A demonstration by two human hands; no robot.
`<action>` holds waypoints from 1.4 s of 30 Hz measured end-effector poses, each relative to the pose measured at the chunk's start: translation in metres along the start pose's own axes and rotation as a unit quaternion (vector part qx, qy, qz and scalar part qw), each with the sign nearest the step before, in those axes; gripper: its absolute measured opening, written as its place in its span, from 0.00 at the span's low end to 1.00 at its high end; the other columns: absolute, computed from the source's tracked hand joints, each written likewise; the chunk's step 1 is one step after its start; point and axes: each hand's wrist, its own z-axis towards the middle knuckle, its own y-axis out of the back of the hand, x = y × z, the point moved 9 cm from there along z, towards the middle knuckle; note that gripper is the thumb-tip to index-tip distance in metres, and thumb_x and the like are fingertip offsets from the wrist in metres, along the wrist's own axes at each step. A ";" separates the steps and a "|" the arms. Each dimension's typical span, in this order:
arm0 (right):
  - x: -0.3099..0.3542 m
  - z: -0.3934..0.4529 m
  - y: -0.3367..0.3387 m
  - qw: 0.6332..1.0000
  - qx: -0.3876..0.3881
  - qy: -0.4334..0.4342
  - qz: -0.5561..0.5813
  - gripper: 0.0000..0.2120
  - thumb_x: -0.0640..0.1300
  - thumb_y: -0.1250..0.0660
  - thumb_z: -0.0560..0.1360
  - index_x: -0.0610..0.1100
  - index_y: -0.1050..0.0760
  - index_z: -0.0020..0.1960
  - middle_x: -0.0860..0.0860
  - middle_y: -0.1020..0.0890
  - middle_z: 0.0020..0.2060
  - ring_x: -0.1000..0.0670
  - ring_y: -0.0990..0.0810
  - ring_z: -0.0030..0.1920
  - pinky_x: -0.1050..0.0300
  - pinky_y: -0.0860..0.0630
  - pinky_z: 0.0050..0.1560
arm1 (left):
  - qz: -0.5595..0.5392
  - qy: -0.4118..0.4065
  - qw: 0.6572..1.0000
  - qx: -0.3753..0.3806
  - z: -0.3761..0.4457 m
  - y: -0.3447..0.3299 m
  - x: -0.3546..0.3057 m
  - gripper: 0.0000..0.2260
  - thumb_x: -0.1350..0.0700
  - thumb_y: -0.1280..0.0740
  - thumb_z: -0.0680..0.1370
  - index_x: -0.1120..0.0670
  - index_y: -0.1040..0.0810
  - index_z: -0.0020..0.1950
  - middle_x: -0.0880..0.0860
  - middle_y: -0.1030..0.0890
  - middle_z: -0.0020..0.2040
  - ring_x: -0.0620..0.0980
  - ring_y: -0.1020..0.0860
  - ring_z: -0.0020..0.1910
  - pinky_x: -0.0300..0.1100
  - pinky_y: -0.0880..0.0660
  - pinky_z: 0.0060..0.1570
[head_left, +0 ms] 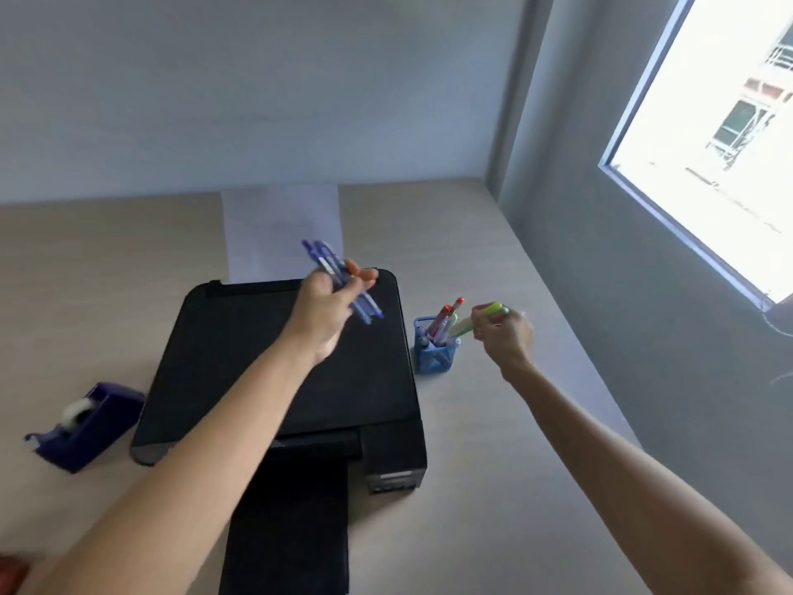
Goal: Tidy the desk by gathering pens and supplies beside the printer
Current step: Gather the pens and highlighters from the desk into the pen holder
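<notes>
Here the left hand [326,307] is closed around a small bunch of blue pens [341,281], held in the air above the lid of the black printer [274,362]; the pens slant from upper left to lower right, with white label strips on their barrels too blurred to read. The right hand [504,332] pinches a green highlighter [478,317] between fingers and thumb, its lower end just beside the rim of the blue mesh pen holder [435,352]. That holder stands on the light wood desk [493,423] just to the right of the printer and already contains several pens, two with red tops. A sheet of white paper [281,229] rises from the printer's rear feed. On the desk left of the printer sits a dark blue tape dispenser [83,425] with a white roll. No brand name or lettering can be made out on the printer's front panel.
</notes>
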 end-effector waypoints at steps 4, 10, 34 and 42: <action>-0.019 0.022 -0.029 0.997 0.039 0.030 -0.061 0.08 0.42 0.32 0.72 0.40 0.16 0.44 0.40 0.15 0.35 0.44 0.19 0.38 0.52 0.22 0.44 | 0.083 0.037 0.996 -0.005 0.053 -0.068 0.043 0.13 0.69 0.40 0.79 0.53 0.29 0.39 0.55 0.19 0.45 0.51 0.20 0.50 0.52 0.28 0.65; -0.034 0.048 -0.041 0.992 0.076 0.039 -0.097 0.15 0.39 0.35 0.72 0.39 0.28 0.28 0.44 0.28 0.24 0.47 0.30 0.30 0.60 0.35 0.34 | 0.183 0.114 0.974 -0.063 0.111 -0.092 0.127 0.14 0.67 0.37 0.78 0.50 0.27 0.37 0.61 0.17 0.55 0.56 0.19 0.58 0.51 0.25 0.63; -0.061 0.071 -0.070 0.959 0.186 0.116 -0.180 0.11 0.45 0.32 0.73 0.40 0.21 0.51 0.41 0.19 0.45 0.42 0.22 0.47 0.52 0.27 0.47 | 0.207 0.215 0.947 -0.120 0.117 -0.089 0.213 0.05 0.58 0.31 0.76 0.57 0.20 0.50 0.58 0.17 0.53 0.56 0.20 0.54 0.45 0.24 0.48; -0.102 0.061 -0.051 0.984 0.153 -0.080 0.031 0.15 0.55 0.44 0.78 0.48 0.27 0.57 0.47 0.22 0.52 0.44 0.19 0.50 0.41 0.21 0.56 | -0.013 0.280 0.954 -0.104 0.114 -0.104 0.212 0.24 0.28 0.35 0.65 0.50 0.22 0.36 0.54 0.17 0.42 0.55 0.19 0.44 0.50 0.23 0.55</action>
